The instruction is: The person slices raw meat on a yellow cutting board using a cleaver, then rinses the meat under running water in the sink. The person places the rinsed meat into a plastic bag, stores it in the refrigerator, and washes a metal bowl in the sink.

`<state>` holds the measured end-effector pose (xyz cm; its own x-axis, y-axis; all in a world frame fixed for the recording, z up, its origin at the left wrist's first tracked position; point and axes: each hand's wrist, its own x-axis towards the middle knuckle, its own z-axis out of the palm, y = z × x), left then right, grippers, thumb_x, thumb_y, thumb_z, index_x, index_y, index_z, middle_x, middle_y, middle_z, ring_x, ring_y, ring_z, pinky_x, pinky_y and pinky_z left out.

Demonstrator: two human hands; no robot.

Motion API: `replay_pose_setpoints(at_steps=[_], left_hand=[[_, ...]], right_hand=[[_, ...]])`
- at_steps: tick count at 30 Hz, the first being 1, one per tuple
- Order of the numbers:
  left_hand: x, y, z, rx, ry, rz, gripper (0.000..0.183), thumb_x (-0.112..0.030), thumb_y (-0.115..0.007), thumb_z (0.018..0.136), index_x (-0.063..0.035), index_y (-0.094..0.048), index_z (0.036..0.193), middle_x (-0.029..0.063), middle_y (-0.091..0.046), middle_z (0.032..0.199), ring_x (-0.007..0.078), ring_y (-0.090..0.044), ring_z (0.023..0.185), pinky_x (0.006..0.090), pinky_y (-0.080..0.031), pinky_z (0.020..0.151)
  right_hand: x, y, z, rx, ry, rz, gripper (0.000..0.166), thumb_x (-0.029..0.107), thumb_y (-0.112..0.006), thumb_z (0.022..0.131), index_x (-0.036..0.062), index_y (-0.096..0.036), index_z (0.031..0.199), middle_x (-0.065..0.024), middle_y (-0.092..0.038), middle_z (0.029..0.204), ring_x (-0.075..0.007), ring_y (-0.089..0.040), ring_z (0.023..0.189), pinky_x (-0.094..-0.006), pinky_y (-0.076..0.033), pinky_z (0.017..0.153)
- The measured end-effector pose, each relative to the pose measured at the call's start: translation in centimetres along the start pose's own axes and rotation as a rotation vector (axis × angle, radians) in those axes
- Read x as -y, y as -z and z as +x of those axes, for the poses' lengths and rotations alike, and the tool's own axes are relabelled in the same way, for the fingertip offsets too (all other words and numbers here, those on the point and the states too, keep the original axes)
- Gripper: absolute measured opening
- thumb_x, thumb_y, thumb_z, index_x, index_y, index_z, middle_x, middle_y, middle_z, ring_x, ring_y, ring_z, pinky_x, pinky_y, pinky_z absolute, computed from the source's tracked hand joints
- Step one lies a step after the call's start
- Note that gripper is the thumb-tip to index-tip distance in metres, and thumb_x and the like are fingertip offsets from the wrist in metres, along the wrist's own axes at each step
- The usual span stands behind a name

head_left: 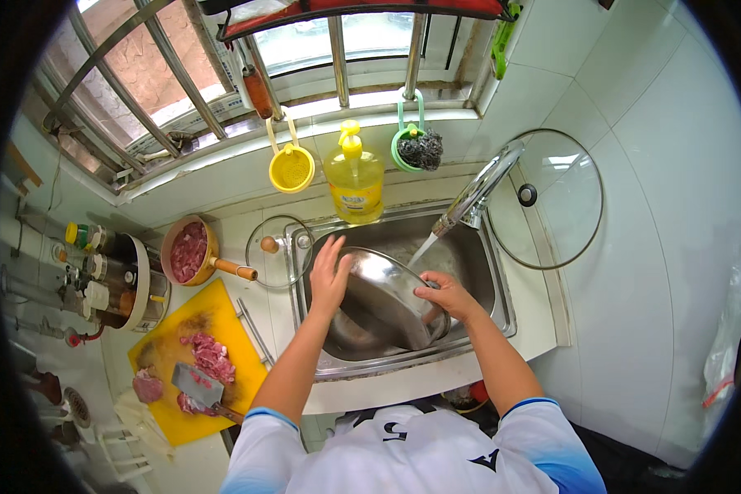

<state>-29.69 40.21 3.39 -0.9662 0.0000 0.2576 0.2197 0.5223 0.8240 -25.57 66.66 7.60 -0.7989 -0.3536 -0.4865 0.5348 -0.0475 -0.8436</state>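
Observation:
A stainless steel basin (pixel 386 299) stands tilted on its side in the metal sink (pixel 503 302). My right hand (pixel 449 296) grips it at its right side, thumb on the near face and fingers behind. Beside its upper left rim, my left hand (pixel 330 278) is raised with fingers extended and the thumb apart; whether it brushes the rim is hard to tell. Water runs from the chrome faucet (pixel 478 188) and falls behind the basin's upper edge.
Around the sink are a yellow soap pump bottle (pixel 353 185), a small glass lid (pixel 272 265) and a large upright glass lid (pixel 562 210). Leftward lie a meat-filled pot (pixel 213 265) and a yellow cutting board (pixel 222 309) with raw meat (pixel 210 357) and a cleaver (pixel 196 384).

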Motion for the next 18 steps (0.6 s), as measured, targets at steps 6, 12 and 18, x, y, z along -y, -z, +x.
replay_pose_setpoints(at_steps=[6, 12, 18], left_hand=[[0.8, -1.9, 3.3, 0.558, 0.197, -0.092, 0.034, -0.033, -0.058, 0.088, -0.0007, -0.061, 0.076, 0.0055, -0.053, 0.058, 0.0134, -0.045, 0.056, 0.0297, -0.040, 0.055], [-2.1, -4.8, 1.8, 0.373, 0.096, 0.203, 0.042, -0.043, -0.051, 0.088, -0.0060, -0.066, 0.077, 0.0158, -0.061, 0.067, 0.0336, -0.059, 0.064, 0.0401, -0.044, 0.058], [-2.4, -7.0, 1.1, 0.217, 0.207, 0.209, 0.047, -0.047, -0.044, 0.090, -0.0079, -0.065, 0.072, 0.0187, -0.062, 0.075, 0.0394, -0.059, 0.073, 0.0481, -0.045, 0.064]], right_hand=[[-2.3, 5.8, 2.3, -0.145, 0.115, -0.010, 0.025, 0.019, -0.071, 0.079, 0.0080, -0.058, 0.097, 0.0001, -0.057, 0.082, -0.0096, -0.055, 0.069, -0.0251, -0.048, 0.059], [-5.0, 8.8, 4.3, -0.777, 0.484, -0.086, 0.022, 0.017, -0.066, 0.083, 0.0050, -0.058, 0.100, -0.0021, -0.060, 0.091, -0.0112, -0.056, 0.080, -0.0258, -0.046, 0.070], [-0.4, -3.8, 2.9, -0.760, 0.948, -0.999, 0.019, 0.016, -0.065, 0.076, 0.0059, -0.061, 0.091, -0.0101, -0.061, 0.096, -0.0308, -0.056, 0.093, -0.0406, -0.043, 0.086]])
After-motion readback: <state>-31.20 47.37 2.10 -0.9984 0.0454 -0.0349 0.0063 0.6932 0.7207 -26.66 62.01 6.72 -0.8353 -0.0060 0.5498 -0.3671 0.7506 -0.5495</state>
